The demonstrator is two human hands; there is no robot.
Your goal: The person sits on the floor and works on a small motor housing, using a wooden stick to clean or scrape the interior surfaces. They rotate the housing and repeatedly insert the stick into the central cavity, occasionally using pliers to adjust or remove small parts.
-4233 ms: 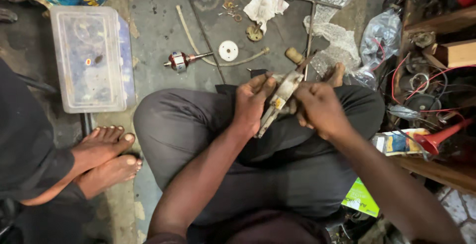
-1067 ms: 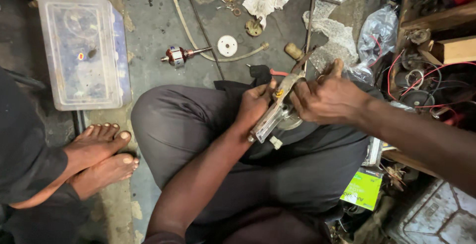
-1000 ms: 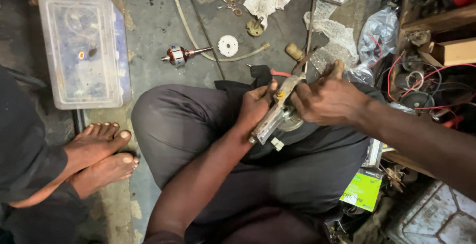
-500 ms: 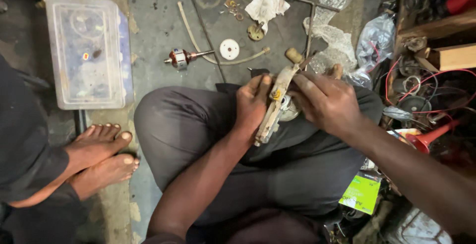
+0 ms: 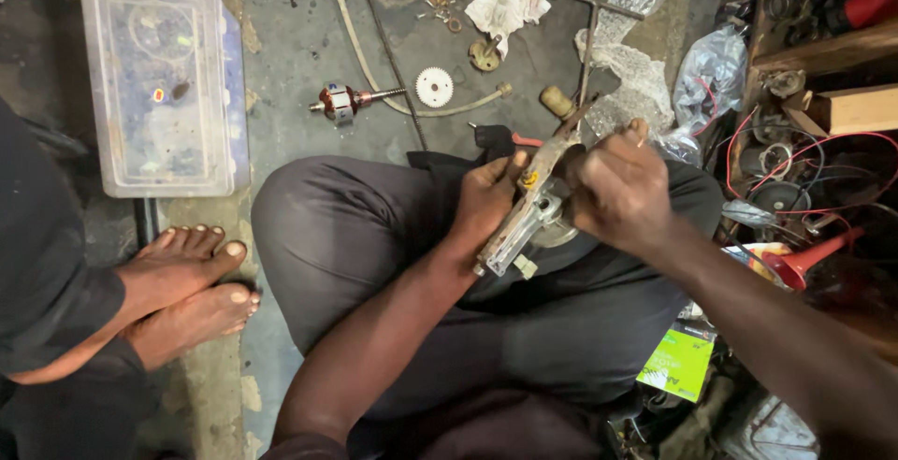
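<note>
Sitting cross-legged on the floor, my left hand (image 5: 488, 200) grips the worn metal tool body (image 5: 524, 222) over my lap to steady it, fingers wrapped tight. My right hand (image 5: 619, 187) pinches its top end; motor armature (image 5: 344, 102) and white gear (image 5: 434, 87) parked ahead.

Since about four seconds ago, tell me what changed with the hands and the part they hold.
The right hand slid from the metal assembly's lower side up to its top end, which tilted further right. The left hand kept its grip on the assembly. The motor armature, white gear and clear plastic box stayed put on the floor.
</note>
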